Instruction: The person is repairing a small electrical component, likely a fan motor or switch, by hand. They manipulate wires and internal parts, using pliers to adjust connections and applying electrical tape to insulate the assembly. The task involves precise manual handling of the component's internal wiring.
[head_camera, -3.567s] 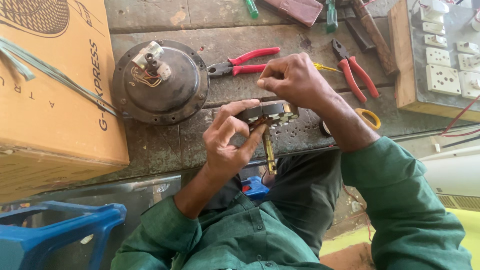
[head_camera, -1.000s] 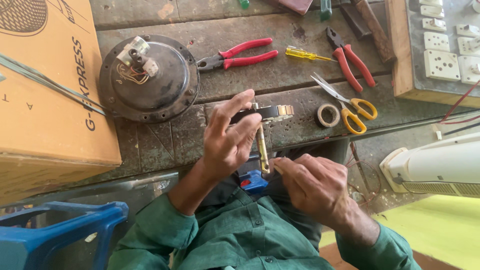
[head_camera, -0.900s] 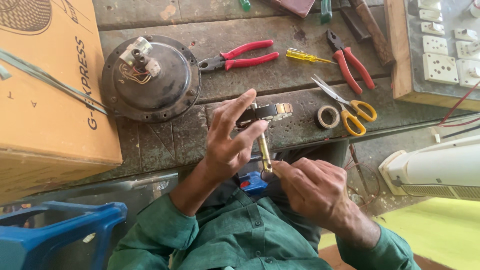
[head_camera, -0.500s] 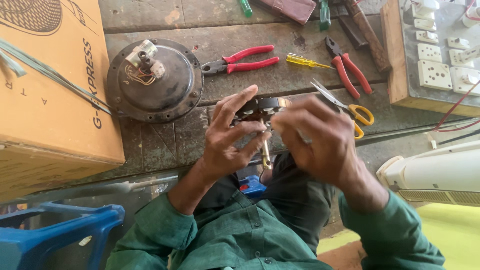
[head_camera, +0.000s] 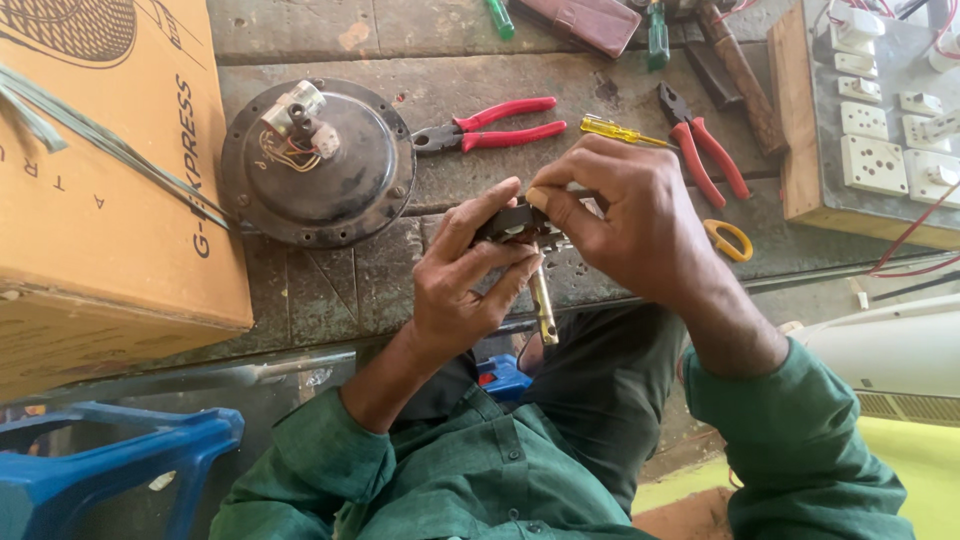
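Holding a small dark switch part (head_camera: 515, 222) above the near edge of the tabletop (head_camera: 330, 290), the left hand (head_camera: 470, 275) cradles it from below, fingers curled shut around its body, while the right hand (head_camera: 625, 220) pinches its top between thumb and fingertips, also closed on it. A brass shaft (head_camera: 543, 305) hangs down from the part toward the person's lap. The piece looks light, rigid and compact, probably with small fragile contacts, so it is best gripped by its solid body rather than the shaft. On the tabletop behind the hands lie a round motor housing (head_camera: 318, 165) with loose wires toward the left, red pliers (head_camera: 490, 122) beside it, a yellow screwdriver (head_camera: 612, 131), and a second pair of red pliers (head_camera: 705, 150) toward the right. A cardboard box (head_camera: 100, 200) sits at the left edge, a board of sockets (head_camera: 880, 120) at the right.
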